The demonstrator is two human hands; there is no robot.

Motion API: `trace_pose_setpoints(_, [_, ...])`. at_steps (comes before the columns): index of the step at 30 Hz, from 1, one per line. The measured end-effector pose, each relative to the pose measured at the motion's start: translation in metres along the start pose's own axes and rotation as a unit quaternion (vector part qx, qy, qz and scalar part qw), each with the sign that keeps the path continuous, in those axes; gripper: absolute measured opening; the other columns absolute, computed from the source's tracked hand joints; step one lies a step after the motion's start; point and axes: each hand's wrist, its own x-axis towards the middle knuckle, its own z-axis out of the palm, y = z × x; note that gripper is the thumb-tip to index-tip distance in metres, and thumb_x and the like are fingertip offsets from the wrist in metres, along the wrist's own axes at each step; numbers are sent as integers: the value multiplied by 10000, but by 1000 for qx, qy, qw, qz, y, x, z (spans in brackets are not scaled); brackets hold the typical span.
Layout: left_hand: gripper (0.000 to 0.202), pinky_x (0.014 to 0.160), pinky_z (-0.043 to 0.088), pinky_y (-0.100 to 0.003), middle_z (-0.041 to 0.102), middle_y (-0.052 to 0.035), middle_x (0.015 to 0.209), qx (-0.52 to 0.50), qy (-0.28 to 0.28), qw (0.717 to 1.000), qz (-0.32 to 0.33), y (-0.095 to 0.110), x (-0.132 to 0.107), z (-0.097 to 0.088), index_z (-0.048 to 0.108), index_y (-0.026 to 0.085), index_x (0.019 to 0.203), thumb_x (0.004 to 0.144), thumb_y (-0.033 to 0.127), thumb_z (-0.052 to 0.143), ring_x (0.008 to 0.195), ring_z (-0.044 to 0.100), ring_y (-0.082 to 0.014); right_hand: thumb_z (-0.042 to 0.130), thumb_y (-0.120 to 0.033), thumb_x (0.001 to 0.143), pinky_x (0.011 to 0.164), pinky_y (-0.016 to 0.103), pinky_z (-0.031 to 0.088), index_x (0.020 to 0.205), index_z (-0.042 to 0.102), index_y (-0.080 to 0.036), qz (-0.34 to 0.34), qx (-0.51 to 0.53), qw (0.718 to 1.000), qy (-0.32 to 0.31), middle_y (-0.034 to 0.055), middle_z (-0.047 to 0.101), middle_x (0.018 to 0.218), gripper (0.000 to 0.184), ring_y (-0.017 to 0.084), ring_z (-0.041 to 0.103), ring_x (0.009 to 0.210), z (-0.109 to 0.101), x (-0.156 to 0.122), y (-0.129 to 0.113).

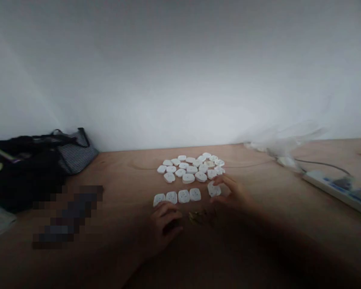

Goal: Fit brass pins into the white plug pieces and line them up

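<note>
A pile of several small white rounded-square socket covers point(191, 167) lies on the wooden table point(126, 172). Nearer to me, a row of several such covers point(177, 197) lies side by side. My right hand point(233, 194) pinches one white cover point(214, 189) at the right end of that row. My left hand point(165, 226) rests curled on the table just below the row, fingers closed; what it holds, if anything, is hidden. A small heap of dark metal bits point(197, 217) lies between my hands.
A black bag and a striped pouch point(75, 154) sit at the far left by the wall. A blurred patch point(67, 216) covers something left of my hand. A crumpled clear plastic bag point(284, 142) and a white power strip point(337, 188) with a cable lie at the right.
</note>
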Motion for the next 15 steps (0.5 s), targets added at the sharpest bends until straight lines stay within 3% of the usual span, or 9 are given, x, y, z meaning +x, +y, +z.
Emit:
trace_pose_setpoints(4, [142, 852, 461, -368, 576, -75, 1003, -7, -5, 1000, -11, 2, 1, -2, 636, 203, 949, 818, 214, 583, 969, 537, -217, 761, -430, 596, 1010, 527, 197, 897, 574, -239, 7, -132, 990, -50, 47, 638, 970, 402, 279, 532, 1024, 10, 7, 3])
trace_pose_setpoints(6, [135, 846, 465, -362, 579, -77, 996, -11, -8, 1000, -12, 4, 1, -3, 635, 196, 940, 816, 208, 581, 962, 542, -215, 761, -464, 576, 1010, 550, 161, 895, 578, -244, 22, -162, 985, -62, 45, 644, 958, 429, 285, 530, 1024, 17, 8, 3])
trace_pose_setpoints(9, [131, 847, 463, -360, 583, -74, 977, -13, -11, 1000, -12, 5, 2, -3, 635, 192, 935, 817, 202, 578, 955, 545, -211, 771, -528, 514, 1001, 549, 183, 928, 576, -230, 49, -174, 982, -50, 59, 639, 969, 546, 299, 523, 1033, 24, 6, 5])
trace_pose_setpoints(12, [129, 834, 469, -350, 590, -69, 975, -23, -12, 1000, -11, 3, 2, -2, 635, 199, 932, 816, 206, 577, 940, 552, -206, 790, -546, 446, 993, 540, 231, 1072, 532, -224, 74, -135, 988, -30, 80, 600, 1094, 750, 315, 494, 1092, 23, 2, 11])
trace_pose_setpoints(15, [145, 816, 480, -332, 592, -66, 992, -36, -20, 999, -15, 1, 2, 0, 629, 200, 954, 825, 207, 562, 924, 562, -195, 781, -491, 522, 971, 505, 319, 1196, 454, -230, 106, -39, 993, -22, 95, 535, 1222, 793, 300, 467, 1154, 15, -3, 22])
